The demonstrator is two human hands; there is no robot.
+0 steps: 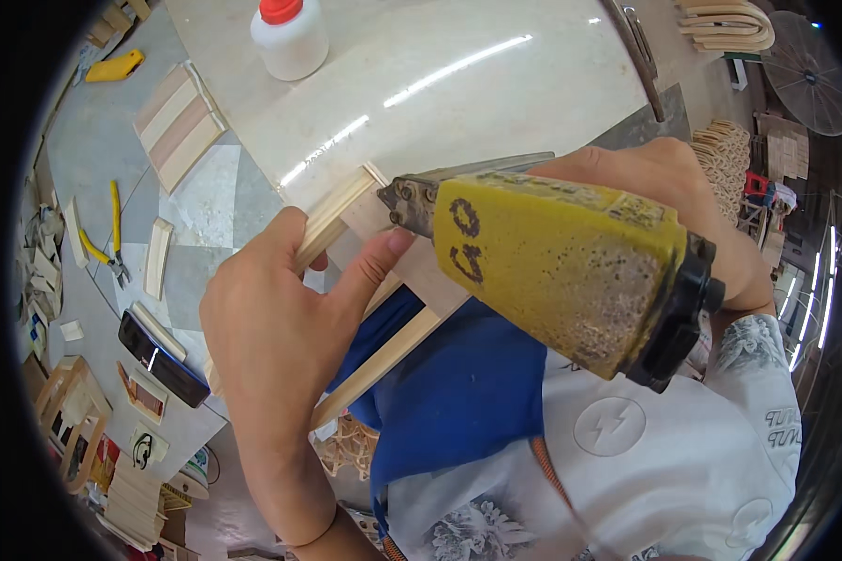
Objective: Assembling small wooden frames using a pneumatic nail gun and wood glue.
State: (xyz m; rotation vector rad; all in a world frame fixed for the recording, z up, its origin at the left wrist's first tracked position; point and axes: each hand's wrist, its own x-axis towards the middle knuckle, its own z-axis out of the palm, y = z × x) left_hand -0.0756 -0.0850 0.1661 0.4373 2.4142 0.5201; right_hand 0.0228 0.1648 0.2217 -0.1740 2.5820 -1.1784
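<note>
My right hand is wrapped round a worn yellow nail gun, its grip hidden behind the body. The metal nose points left, close against the corner of a pale wooden frame; whether it touches the wood I cannot tell. Strips of light wood and a thin flat board make up this frame, which is tilted over the table's near edge. My left hand clasps the frame's upper strip, thumb on the board close below the nose. Part of the frame is hidden behind that hand.
A white bottle with a red cap stands on the pale table. At the left lie a striped wooden panel, yellow-handled pliers, short wood pieces and a dark phone. A round fan stands far right.
</note>
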